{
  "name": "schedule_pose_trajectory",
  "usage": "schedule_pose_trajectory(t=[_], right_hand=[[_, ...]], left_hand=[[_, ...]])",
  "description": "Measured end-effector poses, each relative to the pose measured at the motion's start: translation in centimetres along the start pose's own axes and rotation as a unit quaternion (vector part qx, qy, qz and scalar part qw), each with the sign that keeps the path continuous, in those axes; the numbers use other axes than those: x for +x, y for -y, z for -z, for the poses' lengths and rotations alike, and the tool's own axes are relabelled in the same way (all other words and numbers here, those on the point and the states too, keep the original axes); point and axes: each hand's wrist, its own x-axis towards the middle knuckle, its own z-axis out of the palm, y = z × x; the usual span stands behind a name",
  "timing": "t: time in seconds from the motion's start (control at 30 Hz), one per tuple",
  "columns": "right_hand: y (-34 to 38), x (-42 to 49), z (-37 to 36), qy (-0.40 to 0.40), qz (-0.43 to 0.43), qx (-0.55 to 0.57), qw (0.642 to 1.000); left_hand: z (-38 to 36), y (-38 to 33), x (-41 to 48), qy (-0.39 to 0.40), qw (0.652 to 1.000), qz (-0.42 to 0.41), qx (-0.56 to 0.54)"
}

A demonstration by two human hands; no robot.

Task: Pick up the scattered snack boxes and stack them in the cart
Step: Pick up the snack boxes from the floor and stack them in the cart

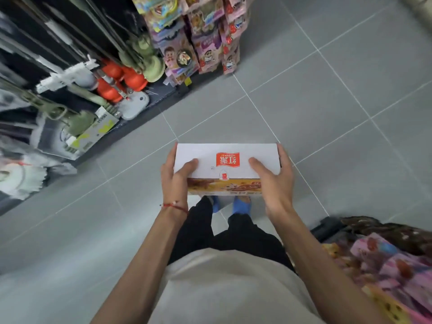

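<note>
While we stand on the grey tiled floor [339,94], we hold 1 snack box [233,149] level in the air in front of our body, directly above our blue shoes [242,204]. Its white top faces up and carries a red logo that reads upside down to us. The long side turned toward us shows a brown and yellow picture. Our left grip [175,181] clasps the box's left end, thumb lying across the white top and fingers curled round the end. Our right grip [277,181] clasps the right end in the same way, its thumb on the top near the logo, so both grips are closed on the box and it touches nothing else. A red string bracelet [176,206] circles the left wrist. Below the box we see black trousers [201,230] and a pale shirt [222,288]. At the lower right, beside our right forearm, a dark rim [326,228] borders a heap of pink and yellow packets [383,260]. It is blurred, and we cannot tell whether this is the cart. The box is up and to the left of that heap, apart from it. Along the left runs a dark shelf unit [163,94] hung with orange tools [134,80] and green tools [153,66], and beyond it stands a rack of cartoon-printed packets [205,47].
</note>
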Motion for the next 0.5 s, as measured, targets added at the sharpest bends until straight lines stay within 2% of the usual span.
schedule_pose_trajectory(t=[0.1, 0.23, 0.5], right_hand=[[1.6, -1.1, -1.6, 0.05, 0.034, -0.027, 0.998], [2.8, -3.5, -4.5, 0.118, 0.066, -0.084, 0.987], [2.1, -10.0, -13.3, 0.265, 0.143, -0.175, 0.937]], left_hand=[[2.5, -0.1, -1.6, -0.047, 0.997, 0.009, -0.064], [6.6, 0.2, -3.4, -0.097, 0.988, -0.021, -0.122], [17.1, 3.2, -7.0, -0.194, 0.964, -0.069, -0.17]])
